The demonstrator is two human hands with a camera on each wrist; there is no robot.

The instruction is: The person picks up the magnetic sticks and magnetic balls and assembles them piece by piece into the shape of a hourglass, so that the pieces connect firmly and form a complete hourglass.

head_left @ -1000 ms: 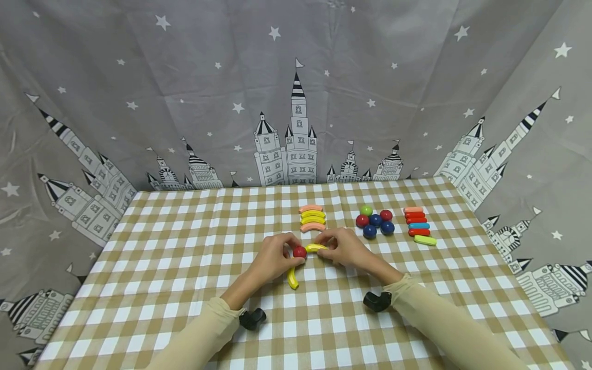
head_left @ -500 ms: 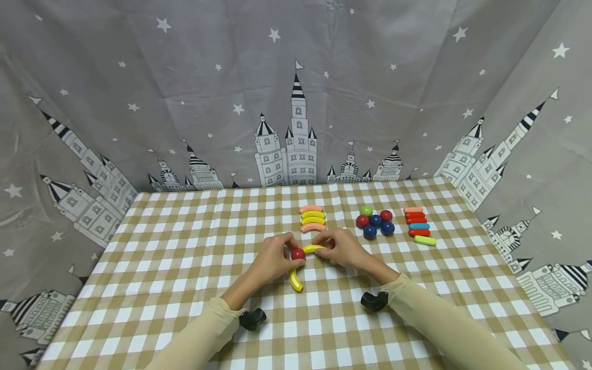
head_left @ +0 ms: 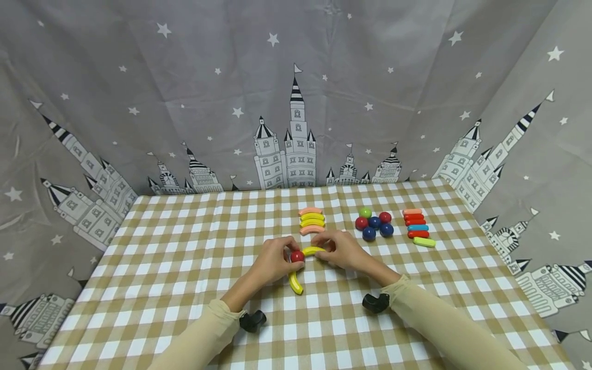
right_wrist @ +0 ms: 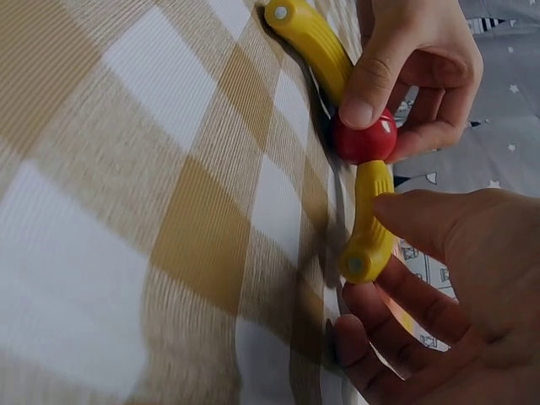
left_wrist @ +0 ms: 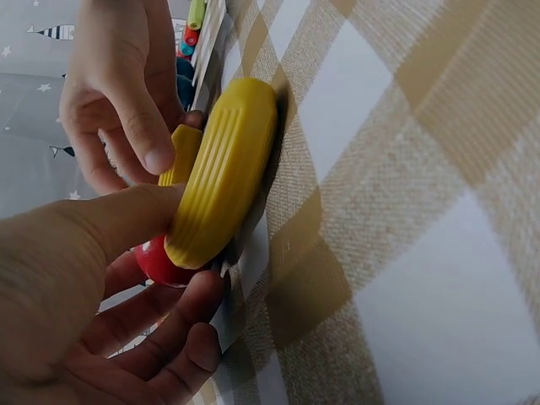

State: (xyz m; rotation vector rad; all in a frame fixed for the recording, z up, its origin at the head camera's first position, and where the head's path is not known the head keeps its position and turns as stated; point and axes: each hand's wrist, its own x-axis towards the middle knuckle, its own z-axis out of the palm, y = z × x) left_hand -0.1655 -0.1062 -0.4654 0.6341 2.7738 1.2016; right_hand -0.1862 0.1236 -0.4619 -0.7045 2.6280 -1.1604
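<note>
My left hand (head_left: 273, 259) grips a red ball (head_left: 297, 256) between thumb and fingers near the middle of the table. A curved yellow rod (head_left: 295, 283) extends from that ball toward the front; the thumb lies against them in the left wrist view. In my right hand (head_left: 341, 250) a second curved yellow rod (right_wrist: 371, 211) is pinched between thumb and fingers. Its far end meets the ball, and a round metallic disc shows on its near end in the right wrist view. Whether the rods are firmly joined to the ball cannot be seen.
Behind the hands lies a row of curved pink and yellow rods (head_left: 312, 217). Right of it is a cluster of blue, red and green balls (head_left: 374, 222). Farther right, short straight coloured rods (head_left: 418, 227) are lined up. A checked cloth (head_left: 176, 257) covers the table.
The right hand's yellow rod has moved left against the red ball, closing a small gap. The front yellow rod's lower end has swung slightly right. The loose pieces behind stay put.
</note>
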